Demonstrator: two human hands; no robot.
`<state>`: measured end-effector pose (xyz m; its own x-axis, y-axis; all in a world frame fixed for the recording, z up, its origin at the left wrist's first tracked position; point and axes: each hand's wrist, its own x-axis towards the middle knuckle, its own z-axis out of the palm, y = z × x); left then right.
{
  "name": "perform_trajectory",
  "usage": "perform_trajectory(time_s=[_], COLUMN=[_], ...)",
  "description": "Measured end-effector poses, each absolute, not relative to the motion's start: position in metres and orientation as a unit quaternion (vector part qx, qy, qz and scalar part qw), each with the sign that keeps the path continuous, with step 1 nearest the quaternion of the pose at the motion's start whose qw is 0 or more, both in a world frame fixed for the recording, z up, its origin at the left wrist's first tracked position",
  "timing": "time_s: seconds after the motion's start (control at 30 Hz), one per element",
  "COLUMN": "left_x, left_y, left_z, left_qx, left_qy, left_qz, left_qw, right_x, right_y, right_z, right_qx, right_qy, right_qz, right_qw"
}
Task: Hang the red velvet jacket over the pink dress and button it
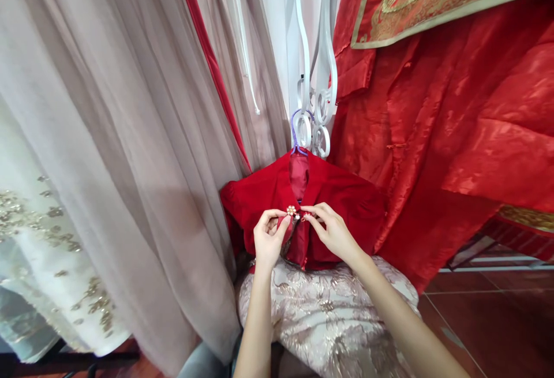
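Note:
A red velvet jacket [264, 190] hangs in front of me on a purple hanger [295, 130], hooked at a white scrollwork metal stand. At its collar opening, my left hand [270, 234] pinches the left front edge beside a flower-shaped jewelled button [291, 210]. Across the gap, my right hand [331, 231] pinches a small fastening loop [304, 216] on the other front edge. Button and loop are close together, apart by a narrow gap. Lower down the front, another small red fastening [304, 262] shows, with the front edges parted there.
Pale sheer drapes [142, 135] hang on the left, with a white gown with gold beading [64, 251] beyond. Red satin garments [433, 124] fill the right. Below the jacket lies shiny pale brocade fabric [329, 320]. The white scroll stand [322, 101] rises behind the hanger.

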<state>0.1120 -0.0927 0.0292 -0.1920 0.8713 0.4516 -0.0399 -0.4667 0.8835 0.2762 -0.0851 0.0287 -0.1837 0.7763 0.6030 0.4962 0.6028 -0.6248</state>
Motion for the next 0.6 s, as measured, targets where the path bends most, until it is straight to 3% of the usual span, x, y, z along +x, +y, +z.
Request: perform_trajectory(time_s=[0.17,0.43,0.6], left_x=[0.115,0.127,0.133], left_y=[-0.096,-0.103,-0.106], left_z=[0.025,0.028,0.028], left_qx=[0.558,0.661,0.624], left_qy=[0.375,0.415,0.438], left_qz=[0.644,0.614,0.637], left_qw=[0.365,0.116,0.114], right_x=[0.269,0.267,0.267], right_y=[-0.086,-0.091,-0.094], right_z=[0.034,0.037,0.039], right_qx=[-0.406,-0.407,-0.403], right_qy=[-0.775,-0.765,-0.767], right_qz=[0.132,0.163,0.162], right_qw=[0.465,0.471,0.471])
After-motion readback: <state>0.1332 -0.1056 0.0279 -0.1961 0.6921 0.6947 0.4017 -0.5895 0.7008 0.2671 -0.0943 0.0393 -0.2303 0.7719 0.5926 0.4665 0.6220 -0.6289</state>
